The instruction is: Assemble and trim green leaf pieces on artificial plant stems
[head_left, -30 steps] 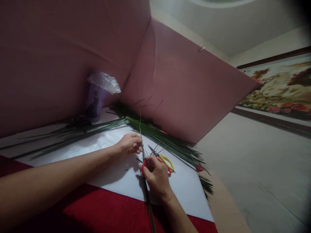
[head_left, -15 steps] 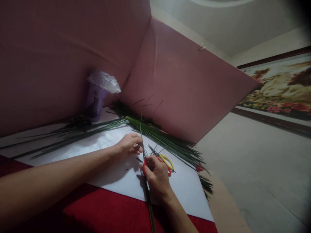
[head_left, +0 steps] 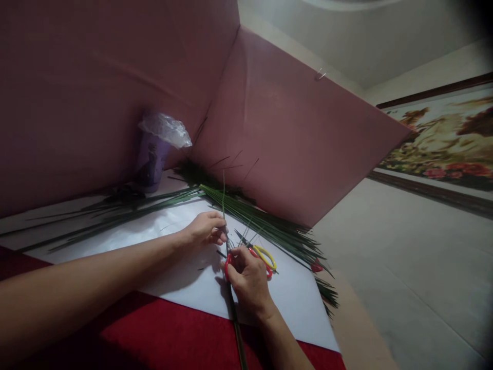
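My left hand (head_left: 204, 228) pinches a thin green stem (head_left: 223, 198) that rises from between my two hands. My right hand (head_left: 248, 280) is closed around a longer dark stem (head_left: 236, 329) that runs back toward me over the red cloth. Both hands meet above a white paper sheet (head_left: 173, 231). Scissors with one red and one yellow handle (head_left: 262, 257) lie on the paper, touching the far side of my right hand.
A bundle of long green stems (head_left: 265, 223) lies fanned along the pink board (head_left: 292, 144). More stems (head_left: 108, 216) stretch to the left. A purple cup with a plastic bag (head_left: 154, 154) stands in the corner. A small red bit (head_left: 316, 266) lies near the table's right edge.
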`<action>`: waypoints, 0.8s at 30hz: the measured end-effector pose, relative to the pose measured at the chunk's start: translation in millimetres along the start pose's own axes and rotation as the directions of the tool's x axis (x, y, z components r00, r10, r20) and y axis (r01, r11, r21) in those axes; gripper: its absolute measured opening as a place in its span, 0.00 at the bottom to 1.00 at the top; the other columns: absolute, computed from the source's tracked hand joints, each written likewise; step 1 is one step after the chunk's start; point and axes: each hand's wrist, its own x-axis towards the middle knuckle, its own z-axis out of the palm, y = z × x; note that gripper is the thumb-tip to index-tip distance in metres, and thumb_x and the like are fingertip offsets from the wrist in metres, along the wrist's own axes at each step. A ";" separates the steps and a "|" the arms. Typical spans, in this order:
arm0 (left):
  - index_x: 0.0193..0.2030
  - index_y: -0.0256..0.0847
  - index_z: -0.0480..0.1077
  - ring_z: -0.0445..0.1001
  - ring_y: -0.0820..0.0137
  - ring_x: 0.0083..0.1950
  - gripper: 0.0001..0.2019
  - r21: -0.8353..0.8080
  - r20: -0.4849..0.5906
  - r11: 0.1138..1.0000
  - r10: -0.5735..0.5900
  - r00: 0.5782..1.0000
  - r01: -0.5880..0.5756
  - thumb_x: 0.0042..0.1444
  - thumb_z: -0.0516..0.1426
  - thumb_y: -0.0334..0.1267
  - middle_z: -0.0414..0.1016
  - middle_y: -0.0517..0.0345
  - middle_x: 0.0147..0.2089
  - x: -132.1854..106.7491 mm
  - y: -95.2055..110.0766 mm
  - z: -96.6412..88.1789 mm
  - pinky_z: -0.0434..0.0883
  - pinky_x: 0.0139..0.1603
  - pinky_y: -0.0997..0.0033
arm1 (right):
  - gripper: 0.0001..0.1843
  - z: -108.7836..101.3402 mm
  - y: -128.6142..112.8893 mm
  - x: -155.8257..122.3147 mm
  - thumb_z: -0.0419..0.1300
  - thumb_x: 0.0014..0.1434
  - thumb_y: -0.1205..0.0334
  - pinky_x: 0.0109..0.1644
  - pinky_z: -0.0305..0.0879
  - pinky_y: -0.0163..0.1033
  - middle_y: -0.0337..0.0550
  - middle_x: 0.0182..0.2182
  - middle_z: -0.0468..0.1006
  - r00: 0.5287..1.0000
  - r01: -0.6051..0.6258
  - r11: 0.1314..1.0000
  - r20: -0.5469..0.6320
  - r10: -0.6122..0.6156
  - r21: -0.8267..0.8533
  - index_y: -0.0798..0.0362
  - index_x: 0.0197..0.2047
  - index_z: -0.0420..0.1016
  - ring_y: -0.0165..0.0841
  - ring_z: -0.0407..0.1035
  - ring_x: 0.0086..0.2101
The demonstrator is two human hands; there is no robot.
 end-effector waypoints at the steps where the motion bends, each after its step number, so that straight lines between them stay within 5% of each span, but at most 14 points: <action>1: 0.25 0.36 0.62 0.70 0.74 0.19 0.07 -0.003 0.004 1.000 0.001 1.000 -0.001 0.47 0.58 0.29 0.71 0.55 0.23 -0.3 -0.3 0.3 0.64 0.18 0.77 | 0.06 -0.1 0.0 -0.1 0.59 0.51 0.60 0.25 0.51 0.31 0.33 0.18 0.67 1.000 0.000 1.000 -0.001 0.000 0.002 0.51 0.32 0.68 0.28 0.60 0.21; 24: 0.24 0.36 0.62 0.69 0.74 0.18 0.06 0.008 -0.006 1.000 0.013 1.000 -0.013 0.50 0.55 0.27 0.70 0.56 0.20 -0.6 0.5 -0.3 0.64 0.19 0.77 | 0.05 1.3 0.8 -0.3 0.59 0.51 0.61 0.25 0.51 0.31 0.34 0.18 0.68 1.000 0.009 1.000 -0.004 -0.009 0.012 0.52 0.32 0.68 0.28 0.60 0.21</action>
